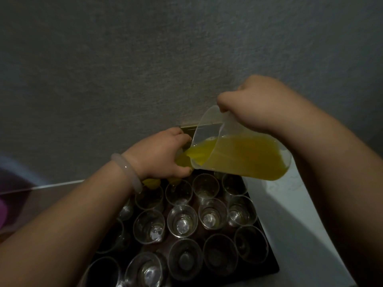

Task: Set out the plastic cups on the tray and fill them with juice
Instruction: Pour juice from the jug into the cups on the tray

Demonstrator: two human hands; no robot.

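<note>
My right hand [257, 104] grips the handle of a clear plastic jug [238, 158], tilted to the left and about half full of yellow juice. Its spout pours into a clear plastic cup [183, 161] that my left hand [163, 156] holds, fingers curled round it, above the back of the tray. The dark tray [269, 253] carries several clear plastic cups in rows, such as the cup [182, 220] in the middle. Two cups at the back left, partly hidden under my left wrist, hold juice [152, 182].
The tray sits on a white counter [290, 204] against a grey textured wall [145, 69]. A glass or pale edge [51, 185] runs off to the left, with a purple thing [3, 212] at the far left edge.
</note>
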